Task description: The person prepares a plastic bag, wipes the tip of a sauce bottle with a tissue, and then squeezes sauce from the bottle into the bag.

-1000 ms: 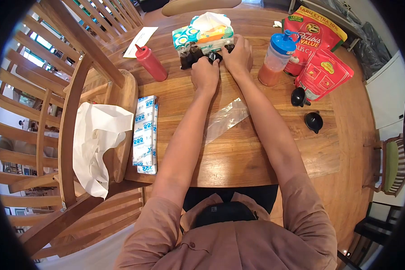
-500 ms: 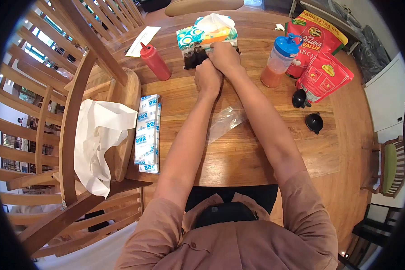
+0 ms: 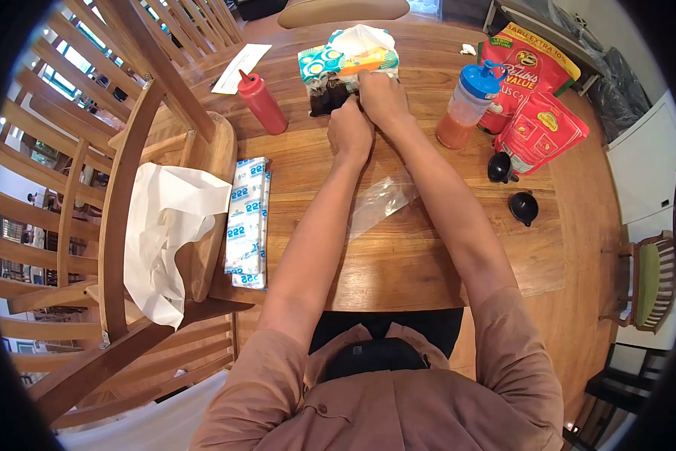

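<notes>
Left hand [image 3: 350, 131]: closed, fingers curled in, at the near right part of the dark bundle; what the fingers close on is hidden.
Right hand [image 3: 384, 98]: beyond and to the right of the left hand, close against it; fingers bent, tips out of sight, so open or gripping cannot be told.
Dark bundle [image 3: 328, 98]: dark pieces in what looks like clear wrap, on the counter [image 3: 398, 274], just beyond and to the left of the left hand, in front of the tissue pack.
Tissue pack [image 3: 350, 59]: teal, white and orange, a white tissue raised at its top; just beyond both hands.
Red squeeze bottle [image 3: 264, 107]: pointed cap, leaning in view, left of the left hand.
Paper [image 3: 240, 69]: white, flat, farther left and beyond the left hand.
Blue-and-white packets [image 3: 245, 224]: stacked, nearer the person and left of the left hand.
Clear plastic sleeve [image 3: 381, 204]: flat, on the near side of both hands, between the forearms.
Blue-lidded bottle [image 3: 463, 107]: orange-red contents low inside, right of the right hand.
Red pouches [image 3: 542, 131]: two, overlapping in view, right of that bottle.
Black cups [image 3: 523, 207]: two, small, apart, to the right and on the near side of the right hand.
White cloth or paper [image 3: 161, 240]: crumpled, draped on the wooden chair [image 3: 216, 169], well left of the left hand.
</notes>
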Action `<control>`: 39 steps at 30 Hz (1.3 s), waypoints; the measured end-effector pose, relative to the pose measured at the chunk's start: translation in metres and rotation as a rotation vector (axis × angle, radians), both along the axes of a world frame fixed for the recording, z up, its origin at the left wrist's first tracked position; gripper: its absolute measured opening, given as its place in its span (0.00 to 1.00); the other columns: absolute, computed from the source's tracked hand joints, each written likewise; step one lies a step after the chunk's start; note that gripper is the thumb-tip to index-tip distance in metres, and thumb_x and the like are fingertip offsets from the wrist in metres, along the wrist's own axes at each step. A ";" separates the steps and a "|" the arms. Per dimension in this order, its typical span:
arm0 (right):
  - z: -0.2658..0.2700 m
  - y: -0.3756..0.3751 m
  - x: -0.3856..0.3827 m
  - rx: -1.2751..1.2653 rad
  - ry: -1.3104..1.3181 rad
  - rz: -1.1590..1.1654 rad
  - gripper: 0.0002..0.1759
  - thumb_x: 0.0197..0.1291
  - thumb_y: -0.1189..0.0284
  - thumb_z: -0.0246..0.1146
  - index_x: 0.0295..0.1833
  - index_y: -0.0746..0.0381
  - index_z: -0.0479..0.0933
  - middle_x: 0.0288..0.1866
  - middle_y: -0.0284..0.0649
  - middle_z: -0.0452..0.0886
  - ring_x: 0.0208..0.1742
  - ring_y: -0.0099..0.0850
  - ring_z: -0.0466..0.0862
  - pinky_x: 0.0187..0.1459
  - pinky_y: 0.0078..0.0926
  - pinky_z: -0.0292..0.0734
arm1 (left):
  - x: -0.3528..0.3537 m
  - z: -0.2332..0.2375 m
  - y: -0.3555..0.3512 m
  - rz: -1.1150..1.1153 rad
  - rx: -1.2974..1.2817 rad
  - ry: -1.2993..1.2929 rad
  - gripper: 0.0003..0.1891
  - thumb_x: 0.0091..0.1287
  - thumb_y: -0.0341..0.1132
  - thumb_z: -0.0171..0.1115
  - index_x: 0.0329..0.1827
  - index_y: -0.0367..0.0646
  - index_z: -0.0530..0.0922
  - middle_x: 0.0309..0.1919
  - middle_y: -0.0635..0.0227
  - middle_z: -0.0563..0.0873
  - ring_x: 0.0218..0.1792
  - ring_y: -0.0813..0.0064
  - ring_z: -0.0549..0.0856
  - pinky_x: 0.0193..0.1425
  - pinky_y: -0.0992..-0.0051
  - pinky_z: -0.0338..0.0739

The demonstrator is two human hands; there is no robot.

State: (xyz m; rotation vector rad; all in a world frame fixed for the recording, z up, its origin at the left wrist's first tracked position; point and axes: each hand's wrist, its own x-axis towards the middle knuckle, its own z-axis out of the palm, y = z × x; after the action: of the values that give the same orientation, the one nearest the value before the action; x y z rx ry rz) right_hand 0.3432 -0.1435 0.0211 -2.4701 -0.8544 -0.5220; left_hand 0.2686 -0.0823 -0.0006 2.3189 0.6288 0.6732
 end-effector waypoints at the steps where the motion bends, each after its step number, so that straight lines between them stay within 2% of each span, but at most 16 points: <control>1: -0.001 0.000 0.002 0.038 0.002 -0.003 0.07 0.61 0.73 0.62 0.41 0.65 0.79 0.40 0.55 0.85 0.43 0.54 0.87 0.44 0.50 0.83 | -0.001 0.002 0.000 -0.002 0.001 -0.001 0.14 0.65 0.37 0.63 0.50 0.43 0.86 0.39 0.43 0.88 0.45 0.43 0.87 0.50 0.51 0.80; 2: -0.003 0.001 0.003 0.039 0.002 -0.005 0.07 0.61 0.73 0.62 0.41 0.65 0.79 0.40 0.55 0.85 0.43 0.54 0.87 0.44 0.50 0.83 | -0.003 0.003 0.000 -0.009 0.015 0.020 0.12 0.67 0.37 0.62 0.49 0.41 0.84 0.38 0.44 0.88 0.44 0.43 0.87 0.48 0.50 0.81; 4: -0.004 0.005 0.005 0.235 -0.012 0.001 0.12 0.67 0.66 0.61 0.42 0.66 0.81 0.36 0.55 0.85 0.41 0.54 0.86 0.42 0.52 0.80 | -0.004 0.005 0.002 -0.017 0.033 0.041 0.12 0.69 0.37 0.62 0.48 0.39 0.82 0.38 0.45 0.88 0.43 0.44 0.87 0.47 0.50 0.81; 11: -0.011 0.000 0.011 0.361 0.060 0.097 0.11 0.63 0.69 0.64 0.43 0.66 0.81 0.39 0.54 0.86 0.42 0.54 0.86 0.45 0.50 0.80 | 0.001 -0.006 0.006 0.001 -0.021 -0.050 0.13 0.67 0.39 0.66 0.48 0.39 0.80 0.37 0.45 0.88 0.42 0.43 0.87 0.46 0.51 0.81; 13: -0.007 -0.010 0.007 0.573 0.019 0.136 0.11 0.61 0.69 0.65 0.45 0.65 0.81 0.39 0.51 0.85 0.42 0.52 0.85 0.44 0.48 0.80 | 0.001 -0.006 0.005 0.000 -0.030 -0.050 0.13 0.67 0.39 0.66 0.48 0.40 0.80 0.37 0.45 0.88 0.42 0.43 0.87 0.46 0.51 0.81; 14: -0.004 -0.016 0.005 0.568 0.020 0.137 0.11 0.61 0.69 0.65 0.45 0.65 0.81 0.39 0.51 0.85 0.42 0.52 0.85 0.44 0.48 0.80 | 0.002 -0.006 0.005 0.013 -0.029 -0.046 0.13 0.67 0.38 0.66 0.48 0.40 0.81 0.36 0.45 0.88 0.41 0.43 0.87 0.45 0.51 0.81; 16: -0.004 -0.029 0.006 0.625 -0.112 -0.088 0.14 0.59 0.68 0.66 0.48 0.63 0.80 0.42 0.48 0.84 0.46 0.49 0.84 0.47 0.45 0.78 | 0.005 -0.008 0.005 0.024 -0.032 -0.042 0.12 0.66 0.38 0.67 0.47 0.40 0.81 0.36 0.45 0.88 0.41 0.44 0.87 0.45 0.52 0.81; 17: -0.010 -0.031 0.013 0.611 -0.144 -0.154 0.18 0.57 0.66 0.68 0.51 0.62 0.79 0.43 0.46 0.83 0.51 0.48 0.82 0.52 0.43 0.77 | 0.006 -0.009 0.005 0.024 -0.037 -0.070 0.12 0.66 0.37 0.68 0.46 0.39 0.82 0.34 0.46 0.88 0.39 0.45 0.88 0.44 0.53 0.81; 21: -0.032 -0.033 0.023 0.486 -0.155 -0.266 0.20 0.57 0.65 0.69 0.53 0.62 0.79 0.47 0.47 0.83 0.54 0.49 0.81 0.56 0.43 0.76 | 0.005 -0.010 0.009 -0.003 -0.118 -0.142 0.11 0.64 0.37 0.69 0.40 0.37 0.83 0.28 0.50 0.88 0.36 0.50 0.89 0.43 0.58 0.82; 23: -0.035 -0.032 0.025 0.422 0.047 -0.244 0.21 0.57 0.63 0.70 0.54 0.61 0.80 0.50 0.47 0.84 0.55 0.48 0.81 0.57 0.43 0.77 | 0.005 -0.012 0.012 -0.007 -0.096 -0.176 0.11 0.63 0.36 0.70 0.38 0.35 0.83 0.27 0.53 0.88 0.33 0.54 0.89 0.41 0.60 0.81; 24: -0.036 -0.031 0.025 0.426 0.048 -0.241 0.21 0.57 0.63 0.70 0.54 0.61 0.80 0.50 0.47 0.84 0.55 0.48 0.81 0.57 0.43 0.77 | 0.005 -0.014 0.012 -0.017 -0.079 -0.205 0.12 0.62 0.36 0.72 0.35 0.34 0.84 0.25 0.55 0.88 0.30 0.58 0.89 0.39 0.63 0.81; 26: -0.038 -0.030 0.026 0.463 0.104 -0.247 0.20 0.58 0.63 0.69 0.53 0.61 0.81 0.53 0.47 0.84 0.55 0.47 0.82 0.56 0.45 0.77 | 0.005 -0.017 0.014 -0.031 -0.066 -0.229 0.10 0.61 0.34 0.72 0.33 0.34 0.84 0.25 0.55 0.87 0.29 0.58 0.88 0.38 0.64 0.81; 30: -0.037 -0.028 0.022 0.525 0.157 -0.229 0.18 0.60 0.64 0.68 0.52 0.62 0.82 0.51 0.48 0.85 0.55 0.49 0.82 0.55 0.46 0.77 | 0.004 -0.018 0.012 -0.049 -0.084 -0.253 0.10 0.60 0.34 0.72 0.33 0.33 0.84 0.23 0.55 0.87 0.27 0.58 0.88 0.38 0.65 0.81; 32: -0.039 -0.025 0.024 0.523 0.001 -0.104 0.18 0.59 0.65 0.69 0.51 0.67 0.83 0.46 0.52 0.86 0.46 0.48 0.86 0.50 0.40 0.80 | 0.005 -0.019 0.013 -0.050 -0.078 -0.263 0.10 0.60 0.34 0.72 0.33 0.33 0.84 0.23 0.55 0.86 0.27 0.58 0.88 0.37 0.65 0.81; 35: -0.039 -0.016 0.023 0.513 -0.033 -0.027 0.18 0.59 0.66 0.70 0.51 0.66 0.83 0.44 0.52 0.86 0.45 0.48 0.86 0.49 0.39 0.80 | 0.005 -0.021 0.014 -0.048 -0.091 -0.265 0.10 0.60 0.33 0.72 0.33 0.33 0.84 0.22 0.56 0.86 0.26 0.59 0.87 0.37 0.65 0.81; 39: -0.034 -0.013 0.017 0.521 0.041 -0.064 0.18 0.58 0.66 0.71 0.49 0.66 0.83 0.43 0.51 0.86 0.46 0.47 0.86 0.49 0.40 0.80 | 0.004 -0.020 0.015 -0.056 -0.091 -0.249 0.10 0.60 0.34 0.72 0.33 0.33 0.83 0.22 0.56 0.86 0.26 0.59 0.87 0.37 0.64 0.80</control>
State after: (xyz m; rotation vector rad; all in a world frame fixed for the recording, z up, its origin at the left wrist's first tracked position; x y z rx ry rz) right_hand 0.3605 -0.1562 -0.0130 -2.0249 -0.5378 -0.6238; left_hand 0.2730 -0.0676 -0.0207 2.1174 0.4685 0.8720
